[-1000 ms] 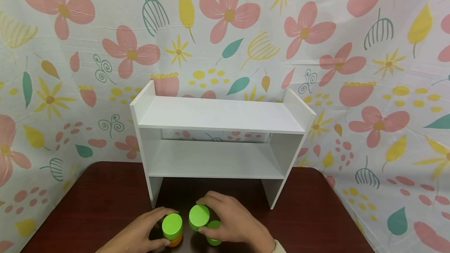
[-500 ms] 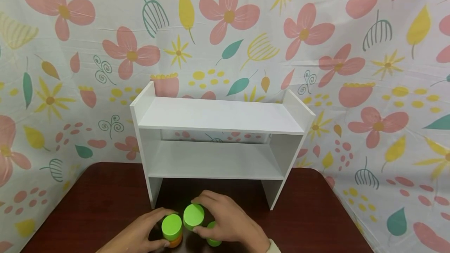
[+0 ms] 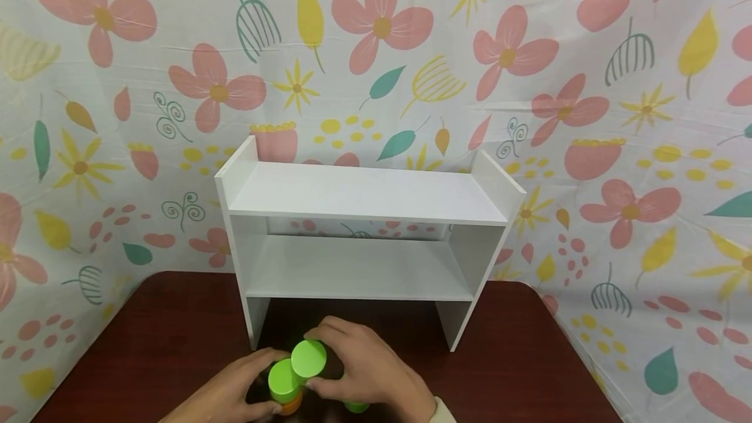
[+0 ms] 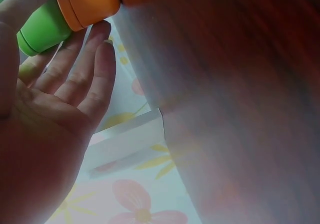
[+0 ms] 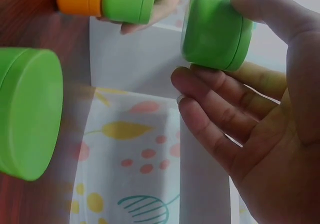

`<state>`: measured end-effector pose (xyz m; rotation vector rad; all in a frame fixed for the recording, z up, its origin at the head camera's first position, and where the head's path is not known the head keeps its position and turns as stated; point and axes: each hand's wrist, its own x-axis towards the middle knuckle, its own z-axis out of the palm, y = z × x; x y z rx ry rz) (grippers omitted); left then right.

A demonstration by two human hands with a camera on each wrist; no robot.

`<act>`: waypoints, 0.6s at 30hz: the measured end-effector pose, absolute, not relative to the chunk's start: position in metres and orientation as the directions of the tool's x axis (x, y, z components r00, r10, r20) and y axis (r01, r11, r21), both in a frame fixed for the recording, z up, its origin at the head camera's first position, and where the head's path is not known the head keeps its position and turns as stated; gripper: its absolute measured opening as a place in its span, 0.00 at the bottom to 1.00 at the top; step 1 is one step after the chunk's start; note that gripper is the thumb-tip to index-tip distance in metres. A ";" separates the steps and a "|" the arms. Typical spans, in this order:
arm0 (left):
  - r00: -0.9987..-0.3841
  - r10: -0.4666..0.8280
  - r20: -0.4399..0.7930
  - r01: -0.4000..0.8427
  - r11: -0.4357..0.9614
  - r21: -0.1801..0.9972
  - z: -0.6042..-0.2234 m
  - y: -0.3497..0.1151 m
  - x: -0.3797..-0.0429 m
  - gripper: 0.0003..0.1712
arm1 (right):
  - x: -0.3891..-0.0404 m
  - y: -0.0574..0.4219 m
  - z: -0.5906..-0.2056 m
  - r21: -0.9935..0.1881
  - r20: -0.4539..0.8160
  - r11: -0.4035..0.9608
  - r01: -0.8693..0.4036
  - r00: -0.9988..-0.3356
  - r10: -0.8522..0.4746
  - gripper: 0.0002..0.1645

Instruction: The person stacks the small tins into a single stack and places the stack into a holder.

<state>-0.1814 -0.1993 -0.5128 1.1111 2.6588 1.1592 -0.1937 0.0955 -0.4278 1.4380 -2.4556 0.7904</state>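
Observation:
In the head view my left hand (image 3: 237, 387) curls round a small two-piece stack: a green lidded jar (image 3: 284, 378) on top of an orange jar (image 3: 292, 403). The left wrist view shows its fingers along the orange jar (image 4: 95, 3) and the green jar (image 4: 45, 28). My right hand (image 3: 367, 364) pinches a second green jar (image 3: 308, 359) between thumb and fingers. That jar (image 5: 215, 31) is off the table, near the top of the stack; whether it touches cannot be told. A third green jar (image 3: 356, 407) stands on the table, mostly hidden behind the right hand.
A white two-tier shelf (image 3: 360, 266) stands on the dark red-brown table (image 3: 529, 371), behind the hands. A flower-patterned cloth (image 3: 376, 103) hangs at the back and along both sides.
My right hand has carried its green jar leftward, closer to the top of the stack. The left hand has stayed almost still round the stacked jars.

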 end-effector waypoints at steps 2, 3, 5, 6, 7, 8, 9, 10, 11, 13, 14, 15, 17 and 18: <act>-0.746 0.622 0.238 0.599 0.470 0.648 -0.512 -0.199 -0.181 0.35 | -0.194 0.093 -0.428 -0.357 0.419 0.381 -0.853 -0.511 -0.750 0.29; -0.748 0.620 0.235 0.596 0.472 0.650 -0.512 -0.199 -0.181 0.35 | -0.194 0.092 -0.427 -0.358 0.422 0.378 -0.854 -0.509 -0.750 0.29; -0.750 0.620 0.231 0.590 0.469 0.657 -0.512 -0.199 -0.182 0.34 | -0.194 0.090 -0.427 -0.360 0.428 0.369 -0.857 -0.503 -0.751 0.29; -0.750 0.621 0.228 0.588 0.468 0.660 -0.512 -0.200 -0.182 0.34 | -0.194 0.089 -0.427 -0.357 0.431 0.365 -0.860 -0.498 -0.752 0.29; -0.750 0.621 0.226 0.586 0.466 0.663 -0.512 -0.200 -0.182 0.34 | -0.194 0.088 -0.428 -0.354 0.434 0.362 -0.863 -0.494 -0.753 0.28; -0.750 0.622 0.225 0.584 0.464 0.666 -0.512 -0.200 -0.182 0.34 | -0.194 0.087 -0.428 -0.350 0.437 0.359 -0.865 -0.490 -0.754 0.28; -0.750 0.623 0.223 0.583 0.461 0.669 -0.513 -0.200 -0.182 0.34 | -0.194 0.086 -0.428 -0.347 0.440 0.355 -0.868 -0.485 -0.756 0.28; -0.750 0.624 0.221 0.581 0.460 0.672 -0.513 -0.200 -0.182 0.34 | -0.194 0.085 -0.428 -0.343 0.444 0.351 -0.871 -0.480 -0.756 0.28; -0.750 0.623 0.219 0.578 0.459 0.674 -0.513 -0.200 -0.182 0.34 | -0.195 0.084 -0.428 -0.342 0.447 0.349 -0.872 -0.478 -0.756 0.28; -0.752 0.623 0.216 0.574 0.459 0.678 -0.513 -0.200 -0.182 0.34 | -0.195 0.083 -0.428 -0.341 0.453 0.345 -0.875 -0.474 -0.755 0.28; -0.752 0.623 0.214 0.573 0.458 0.680 -0.513 -0.201 -0.182 0.34 | -0.194 0.082 -0.428 -0.342 0.455 0.344 -0.874 -0.475 -0.753 0.28; -0.752 0.624 0.212 0.571 0.457 0.682 -0.513 -0.201 -0.182 0.33 | -0.194 0.081 -0.428 -0.342 0.458 0.343 -0.875 -0.474 -0.752 0.28; -0.751 0.625 0.214 0.573 0.456 0.681 -0.513 -0.201 -0.182 0.33 | -0.194 0.079 -0.427 -0.345 0.460 0.342 -0.874 -0.475 -0.750 0.28; -0.750 0.625 0.215 0.574 0.455 0.680 -0.513 -0.201 -0.182 0.33 | -0.194 0.078 -0.427 -0.347 0.462 0.341 -0.874 -0.475 -0.749 0.28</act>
